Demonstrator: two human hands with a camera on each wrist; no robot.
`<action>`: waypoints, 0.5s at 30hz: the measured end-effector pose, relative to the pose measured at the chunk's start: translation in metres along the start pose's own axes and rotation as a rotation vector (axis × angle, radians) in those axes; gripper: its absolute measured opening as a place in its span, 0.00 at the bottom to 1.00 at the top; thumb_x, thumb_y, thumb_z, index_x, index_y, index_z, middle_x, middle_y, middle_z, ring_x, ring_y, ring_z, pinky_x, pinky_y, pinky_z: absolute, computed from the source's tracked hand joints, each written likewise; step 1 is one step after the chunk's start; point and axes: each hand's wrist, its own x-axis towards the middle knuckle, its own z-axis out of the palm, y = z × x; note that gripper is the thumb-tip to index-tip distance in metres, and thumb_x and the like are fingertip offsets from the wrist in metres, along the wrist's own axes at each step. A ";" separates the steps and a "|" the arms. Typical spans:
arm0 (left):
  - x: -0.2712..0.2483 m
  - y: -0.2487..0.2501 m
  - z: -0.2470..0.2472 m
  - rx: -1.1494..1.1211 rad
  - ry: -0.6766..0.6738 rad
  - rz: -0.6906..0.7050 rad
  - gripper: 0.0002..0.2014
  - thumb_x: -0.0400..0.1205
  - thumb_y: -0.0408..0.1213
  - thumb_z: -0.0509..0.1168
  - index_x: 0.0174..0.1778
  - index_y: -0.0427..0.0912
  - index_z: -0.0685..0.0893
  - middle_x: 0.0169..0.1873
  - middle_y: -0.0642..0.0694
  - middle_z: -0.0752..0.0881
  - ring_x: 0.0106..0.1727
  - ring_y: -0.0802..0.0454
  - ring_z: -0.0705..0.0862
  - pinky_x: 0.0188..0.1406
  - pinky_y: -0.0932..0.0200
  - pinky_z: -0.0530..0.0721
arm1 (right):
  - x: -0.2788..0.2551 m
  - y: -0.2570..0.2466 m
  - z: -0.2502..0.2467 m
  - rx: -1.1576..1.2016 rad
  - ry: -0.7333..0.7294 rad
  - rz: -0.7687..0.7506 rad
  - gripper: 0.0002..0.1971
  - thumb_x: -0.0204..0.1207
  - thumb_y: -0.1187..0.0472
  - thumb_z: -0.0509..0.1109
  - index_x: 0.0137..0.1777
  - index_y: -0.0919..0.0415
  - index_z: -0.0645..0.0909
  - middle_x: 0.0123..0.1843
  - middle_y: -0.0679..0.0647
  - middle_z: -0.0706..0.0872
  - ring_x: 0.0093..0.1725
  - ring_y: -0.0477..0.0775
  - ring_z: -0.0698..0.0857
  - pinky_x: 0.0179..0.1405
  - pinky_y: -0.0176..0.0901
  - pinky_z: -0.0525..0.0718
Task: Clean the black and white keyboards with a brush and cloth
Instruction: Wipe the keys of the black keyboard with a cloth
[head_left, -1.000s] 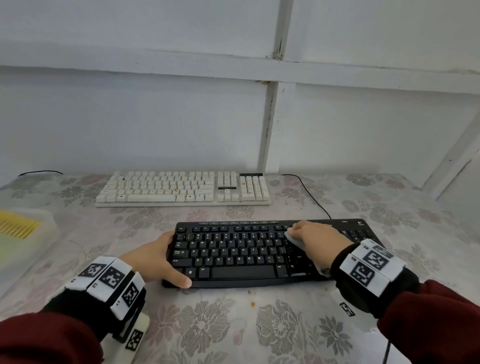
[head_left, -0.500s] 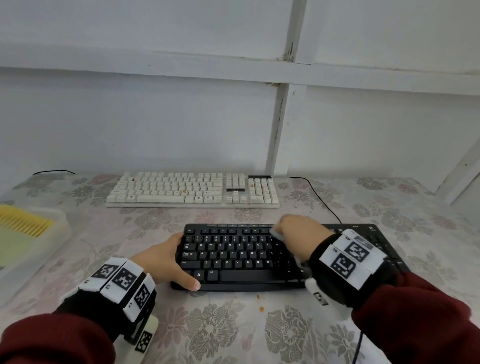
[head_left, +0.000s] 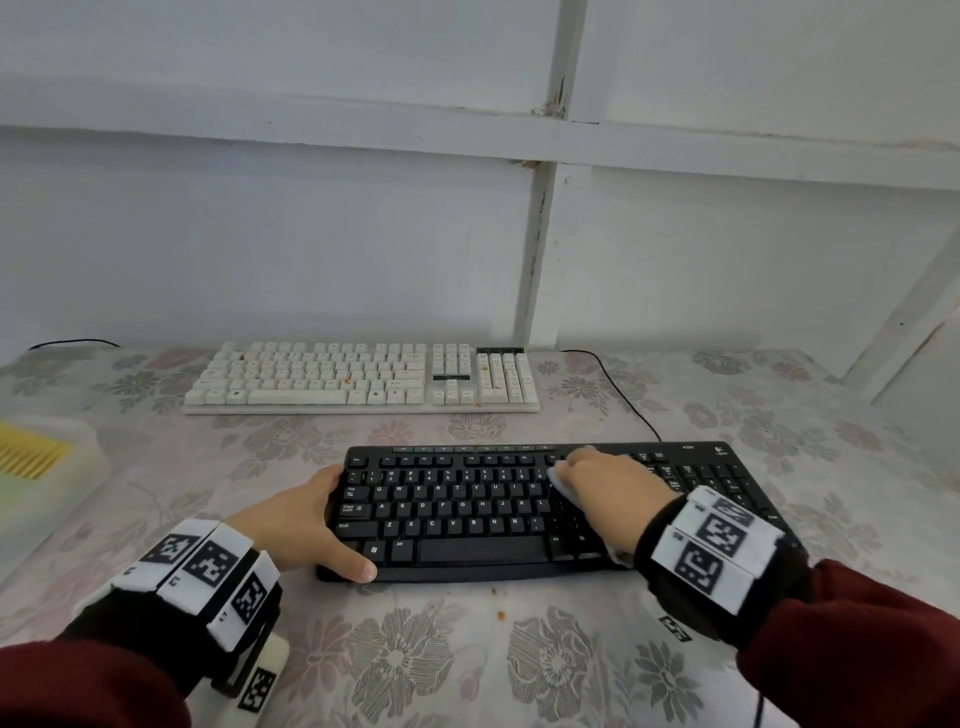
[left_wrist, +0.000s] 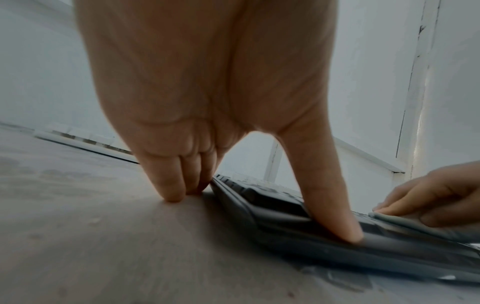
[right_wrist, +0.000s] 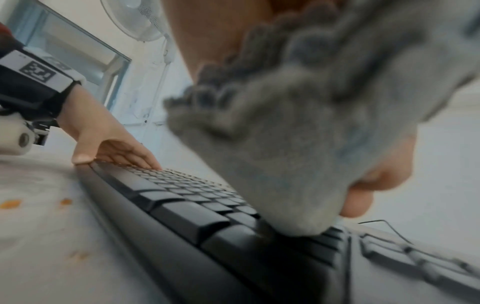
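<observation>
Head view: left hand (head_left: 306, 525) grips black keyboard (head_left: 467, 519) edge; right hand (head_left: 608, 493) presses grey cloth (right_wrist: 298, 154) on keys.

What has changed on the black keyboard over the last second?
The right hand slid the grey cloth leftward along the upper key rows of the black keyboard, then back a little rightward. The left hand still holds the keyboard's left end. The white keyboard lies untouched behind.

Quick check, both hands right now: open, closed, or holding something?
Left hand: grips the left end of the black keyboard, thumb on its front edge.
Right hand: holds the grey cloth, pressing it on the keys.
</observation>
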 end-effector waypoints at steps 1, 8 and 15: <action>0.000 0.000 0.000 -0.002 0.001 -0.001 0.65 0.44 0.48 0.84 0.77 0.55 0.57 0.65 0.62 0.75 0.67 0.56 0.76 0.73 0.48 0.72 | -0.003 0.007 0.002 0.008 -0.005 0.019 0.10 0.73 0.72 0.69 0.47 0.59 0.74 0.62 0.55 0.76 0.57 0.59 0.80 0.58 0.48 0.79; 0.000 -0.002 0.000 -0.005 0.008 -0.005 0.65 0.44 0.48 0.84 0.78 0.55 0.57 0.64 0.61 0.77 0.66 0.56 0.77 0.72 0.48 0.73 | -0.004 0.024 0.009 0.003 0.017 0.057 0.13 0.72 0.74 0.65 0.53 0.59 0.79 0.57 0.51 0.77 0.61 0.59 0.80 0.56 0.45 0.77; 0.002 -0.004 -0.001 -0.015 -0.002 0.006 0.66 0.41 0.51 0.86 0.76 0.55 0.58 0.64 0.60 0.78 0.66 0.56 0.78 0.72 0.48 0.74 | -0.005 0.043 -0.002 -0.114 -0.106 0.171 0.10 0.75 0.69 0.67 0.41 0.56 0.69 0.38 0.51 0.67 0.41 0.55 0.75 0.37 0.40 0.72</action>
